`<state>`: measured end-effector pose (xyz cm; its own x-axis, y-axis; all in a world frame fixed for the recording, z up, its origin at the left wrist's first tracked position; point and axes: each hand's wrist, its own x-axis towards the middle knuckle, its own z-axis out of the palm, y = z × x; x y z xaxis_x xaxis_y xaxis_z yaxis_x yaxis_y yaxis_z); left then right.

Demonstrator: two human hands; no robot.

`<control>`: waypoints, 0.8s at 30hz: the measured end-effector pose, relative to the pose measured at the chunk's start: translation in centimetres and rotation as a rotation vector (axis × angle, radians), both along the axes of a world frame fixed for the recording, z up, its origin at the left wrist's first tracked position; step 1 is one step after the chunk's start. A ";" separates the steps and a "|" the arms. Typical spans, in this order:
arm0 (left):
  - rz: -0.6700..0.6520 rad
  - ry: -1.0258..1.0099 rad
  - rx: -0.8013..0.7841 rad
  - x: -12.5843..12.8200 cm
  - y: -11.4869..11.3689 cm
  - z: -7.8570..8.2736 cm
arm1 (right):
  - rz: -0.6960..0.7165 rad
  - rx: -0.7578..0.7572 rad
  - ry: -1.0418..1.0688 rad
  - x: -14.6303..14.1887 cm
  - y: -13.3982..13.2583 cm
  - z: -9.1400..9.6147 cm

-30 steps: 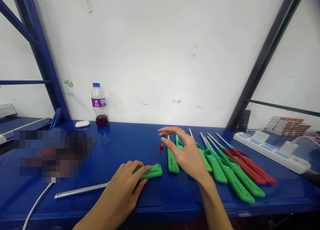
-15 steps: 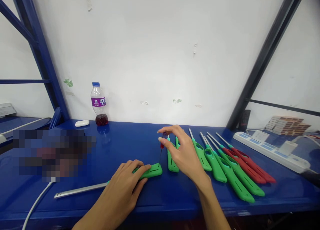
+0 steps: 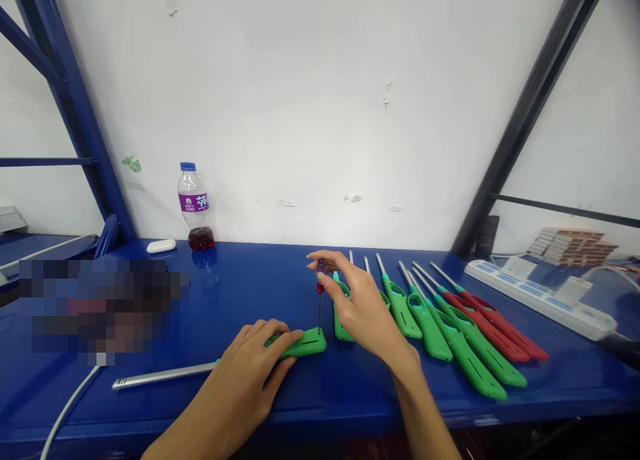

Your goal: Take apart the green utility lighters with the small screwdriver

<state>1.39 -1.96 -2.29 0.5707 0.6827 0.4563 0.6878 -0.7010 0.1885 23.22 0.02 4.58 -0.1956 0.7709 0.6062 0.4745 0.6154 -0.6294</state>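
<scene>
Below, the left hand [image 3: 253,365] grips a slotted green plastic lighter [image 3: 311,343], the right hand [image 3: 361,308] pinches a slim screwdriver [image 3: 321,288], and glossy tabletop [image 3: 263,280] spreads behind to its far edge.

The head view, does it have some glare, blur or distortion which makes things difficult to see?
In the head view throughout: the glossy table mirrors the bottle; a pixelated patch hides what lies at left; the posts lean outward, perhaps from wide-angle distortion; the screwdriver shows no strong blur.
</scene>
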 end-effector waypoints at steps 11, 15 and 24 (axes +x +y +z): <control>-0.009 0.009 -0.022 -0.1 -0.1 0.0 | -0.169 0.030 -0.067 0.3 1.2 -1.0; -0.012 0.002 -0.015 0.0 0.0 0.0 | -0.176 0.054 -0.067 0.1 0.9 -1.0; -0.012 0.002 0.028 0.0 0.1 -0.1 | 0.039 0.042 -0.008 -0.4 0.0 -0.2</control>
<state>1.39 -1.85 -2.36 0.5792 0.6632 0.4740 0.6799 -0.7138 0.1679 22.84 0.03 4.38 -0.2304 0.7365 0.6360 0.4545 0.6594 -0.5989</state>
